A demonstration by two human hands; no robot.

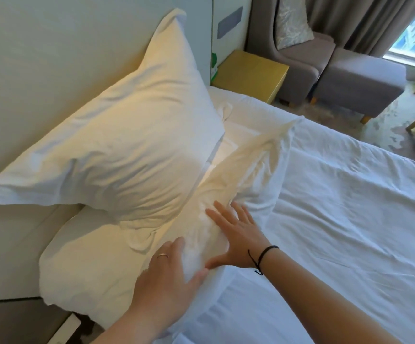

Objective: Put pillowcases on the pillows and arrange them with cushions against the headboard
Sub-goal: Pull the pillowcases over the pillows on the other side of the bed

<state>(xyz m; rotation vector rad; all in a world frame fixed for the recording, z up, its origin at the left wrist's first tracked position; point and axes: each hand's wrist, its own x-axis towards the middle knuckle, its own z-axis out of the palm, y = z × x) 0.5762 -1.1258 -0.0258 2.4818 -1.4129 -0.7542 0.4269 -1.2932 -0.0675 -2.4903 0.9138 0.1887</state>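
Note:
A white pillow in its case (117,135) leans upright against the pale headboard (52,45). In front of it a second white cased pillow (97,259) lies on the bed, partly under the first. My left hand (169,269) lies flat on this lower pillow, fingers spread, a ring on one finger. My right hand (236,237), with a black cord at the wrist, presses flat on the same pillow just to the right. Neither hand grips anything.
The white duvet (338,207) covers the bed to the right. Beyond the bed stand a yellow bedside table (253,73), a grey armchair with a patterned cushion (293,23), a grey footstool (360,80) and curtains by a window.

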